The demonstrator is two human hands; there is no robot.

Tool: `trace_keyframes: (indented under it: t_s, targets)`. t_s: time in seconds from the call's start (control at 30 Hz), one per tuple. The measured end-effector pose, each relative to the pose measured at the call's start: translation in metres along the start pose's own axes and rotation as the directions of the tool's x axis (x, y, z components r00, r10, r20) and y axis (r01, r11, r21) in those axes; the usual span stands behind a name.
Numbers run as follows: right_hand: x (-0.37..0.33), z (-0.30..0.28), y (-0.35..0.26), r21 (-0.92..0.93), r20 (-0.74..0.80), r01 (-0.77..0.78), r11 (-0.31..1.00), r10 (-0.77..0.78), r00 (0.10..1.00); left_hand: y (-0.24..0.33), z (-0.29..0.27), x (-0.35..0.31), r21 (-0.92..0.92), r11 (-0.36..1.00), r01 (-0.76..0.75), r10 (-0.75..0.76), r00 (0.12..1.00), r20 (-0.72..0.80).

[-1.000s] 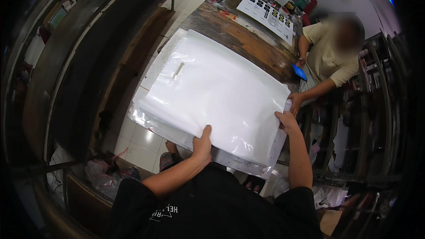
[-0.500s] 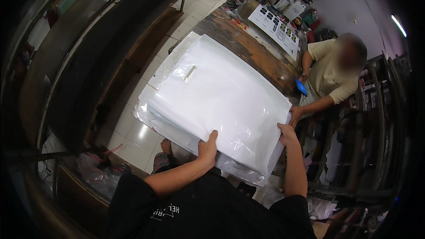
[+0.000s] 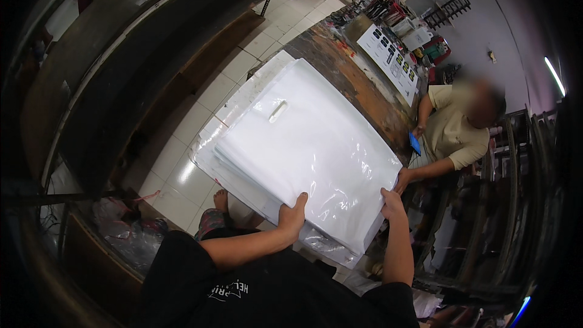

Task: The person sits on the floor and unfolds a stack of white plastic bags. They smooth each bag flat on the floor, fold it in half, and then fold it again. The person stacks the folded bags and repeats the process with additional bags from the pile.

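Note:
A stack of glossy white plastic bags [image 3: 322,152] lies in front of me, with an oval handle hole near its far-left end. My left hand [image 3: 294,215] grips the near edge, thumb on top and fingers hidden beneath. At the right end my right hand [image 3: 393,205] is closed on the corner, its thumb pressing on the upper bag. Under the stack, a paler plastic-covered layer [image 3: 203,149] sticks out on the left and near sides. Close beside my right hand, a co-worker's hand [image 3: 403,179] touches the stack's right edge.
A paint-stained worktable [image 3: 340,76] runs away behind the stack, carrying a printed white sheet [image 3: 388,54] and cluttered containers [image 3: 416,37]. The co-worker [image 3: 458,124] on the right holds a blue-screened phone [image 3: 415,143]. Dark shelving [image 3: 152,54] stands left; racks [image 3: 486,206] stand right.
My view has shifted, so the scene sits differently. The bag stack appears moved slightly rightward over the layer beneath, both my hands still gripping it. The co-worker's phone has tilted a little.

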State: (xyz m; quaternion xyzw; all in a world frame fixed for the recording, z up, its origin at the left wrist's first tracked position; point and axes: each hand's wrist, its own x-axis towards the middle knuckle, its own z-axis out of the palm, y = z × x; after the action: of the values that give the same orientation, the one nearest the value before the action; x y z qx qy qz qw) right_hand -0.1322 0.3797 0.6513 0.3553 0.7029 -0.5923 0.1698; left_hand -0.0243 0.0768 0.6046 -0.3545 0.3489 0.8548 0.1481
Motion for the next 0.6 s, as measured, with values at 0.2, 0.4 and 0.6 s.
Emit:
trace_keyframes:
  t_s: [0.2,0.4,0.6]
  targets:
    - [0.008,-0.004,0.007,0.026,0.027,0.010,1.000,-0.011,1.000,-0.001,-0.003,0.003,0.055,0.998,0.007,-0.008,1.000,0.007]
    - [0.011,-0.004,0.005,-0.023,0.006,-0.019,1.000,0.019,1.000,-0.002,-0.008,0.006,0.033,0.998,0.060,-0.062,0.994,0.093]
    - [0.015,-0.007,0.009,-0.035,0.027,-0.003,0.999,0.004,1.000,0.003,-0.012,0.005,0.031,0.998,0.062,-0.066,0.985,0.157]
